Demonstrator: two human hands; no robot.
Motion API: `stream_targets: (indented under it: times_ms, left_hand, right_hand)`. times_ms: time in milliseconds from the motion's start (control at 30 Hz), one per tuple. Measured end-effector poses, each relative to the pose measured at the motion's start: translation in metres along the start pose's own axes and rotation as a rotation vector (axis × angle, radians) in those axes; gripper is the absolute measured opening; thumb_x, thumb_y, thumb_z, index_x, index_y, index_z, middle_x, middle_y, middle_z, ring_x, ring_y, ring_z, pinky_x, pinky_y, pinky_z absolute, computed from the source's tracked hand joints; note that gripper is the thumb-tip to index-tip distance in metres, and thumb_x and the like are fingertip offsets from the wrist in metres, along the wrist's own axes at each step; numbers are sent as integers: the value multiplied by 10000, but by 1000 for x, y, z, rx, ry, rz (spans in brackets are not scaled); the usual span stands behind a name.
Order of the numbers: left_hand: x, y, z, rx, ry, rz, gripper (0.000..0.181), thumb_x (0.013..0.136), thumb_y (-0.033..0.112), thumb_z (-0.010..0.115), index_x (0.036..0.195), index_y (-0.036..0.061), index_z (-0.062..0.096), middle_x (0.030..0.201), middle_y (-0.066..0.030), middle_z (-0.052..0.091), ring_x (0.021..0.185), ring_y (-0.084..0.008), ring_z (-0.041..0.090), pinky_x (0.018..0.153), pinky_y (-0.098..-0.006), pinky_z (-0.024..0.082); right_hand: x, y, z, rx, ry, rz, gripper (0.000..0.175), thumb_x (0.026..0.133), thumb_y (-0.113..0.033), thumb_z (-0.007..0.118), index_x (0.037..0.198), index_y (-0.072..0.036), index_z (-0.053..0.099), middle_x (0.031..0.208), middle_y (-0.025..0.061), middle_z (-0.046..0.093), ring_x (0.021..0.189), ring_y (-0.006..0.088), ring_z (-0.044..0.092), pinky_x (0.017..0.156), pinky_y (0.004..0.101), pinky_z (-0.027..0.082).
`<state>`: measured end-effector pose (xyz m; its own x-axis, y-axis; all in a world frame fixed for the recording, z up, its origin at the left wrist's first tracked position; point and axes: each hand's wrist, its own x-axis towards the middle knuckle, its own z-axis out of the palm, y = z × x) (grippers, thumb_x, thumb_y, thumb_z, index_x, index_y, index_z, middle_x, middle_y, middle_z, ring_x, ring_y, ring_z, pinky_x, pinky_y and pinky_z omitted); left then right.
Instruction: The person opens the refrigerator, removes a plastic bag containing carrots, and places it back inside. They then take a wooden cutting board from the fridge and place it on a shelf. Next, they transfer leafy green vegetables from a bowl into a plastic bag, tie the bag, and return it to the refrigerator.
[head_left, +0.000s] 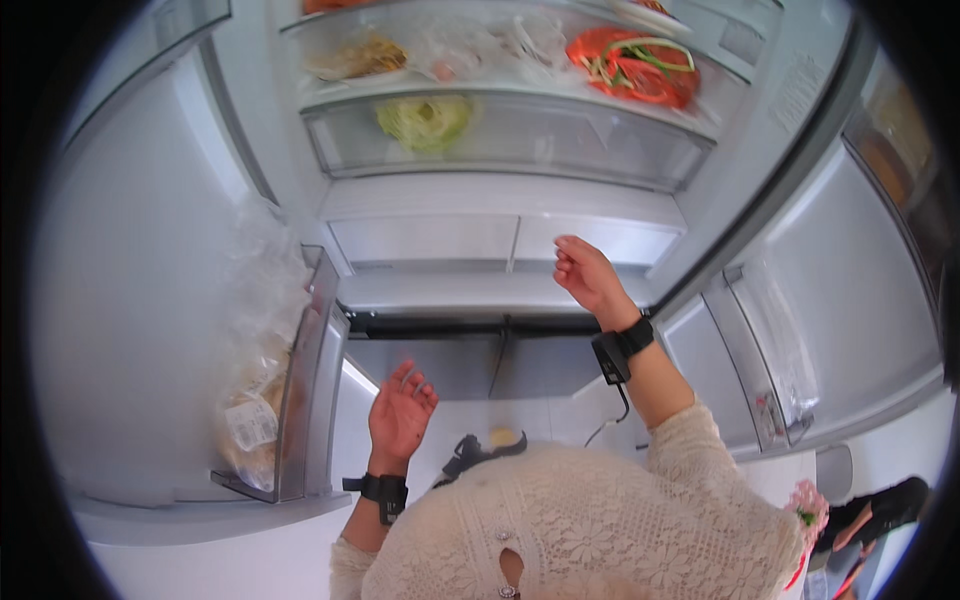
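Observation:
My left hand (401, 416), palm turned up with loosely bent fingers, holds nothing. It is in front of the lower freezer fronts (442, 367), near the left door. Higher and to the right, my right hand (585, 274) has its fingers curled in, with nothing visible in them. It appears in front of the white lower drawers (427, 238) of an open refrigerator. Above these is a clear crisper drawer (540, 146) with a cut head of cabbage (424, 122) inside. A red bag of vegetables (637, 71) lies on the glass shelf (480, 94).
The left door bin (319, 375) holds a plastic-wrapped food package (253, 427) bearing a label. On the right, the open door's bin (757, 367) contains clear plastic bags (780, 330). Several bagged foods (450, 52) share the shelf. A person (870, 517) is at the lower right.

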<state>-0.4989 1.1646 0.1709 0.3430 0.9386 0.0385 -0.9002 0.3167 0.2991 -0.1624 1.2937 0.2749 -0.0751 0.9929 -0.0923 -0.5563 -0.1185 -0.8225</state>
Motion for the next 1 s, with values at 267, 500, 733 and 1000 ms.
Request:
stream_targets:
  times_ms: [267,500,733,1000]
  left_hand:
    - [-2,6,7,16,62,70,441,945,352,465,1273,58,460,1073,-94,553,973,-242,520,908,-398,428]
    - [-7,11,12,22,83,138,419,948,342,466,1259,61,477,1077,-97,570,986,-252,535,919,-402,425]
    - [-8,14,13,30,101,219,434,932,354,491,1249,58,480,1061,-103,564,967,-251,527,905,-402,426]
    - [-9,14,9,12,97,251,428,930,344,502,1248,58,482,1067,-103,572,971,-255,538,904,-408,438]
  right_hand:
    - [57,-30,-14,282,-13,-27,117,892,-79,570,997,-28,571,763,26,580,680,123,546,616,244,484]
    - [110,-44,-18,375,27,-41,134,890,-28,534,1010,29,545,921,119,608,852,228,599,751,325,527]
    - [141,-47,-18,443,77,-44,110,881,2,488,958,79,499,953,212,588,924,321,599,820,390,545]
    - [161,-37,-18,406,1,-21,139,867,12,491,973,96,457,1035,257,559,947,360,601,827,406,547]
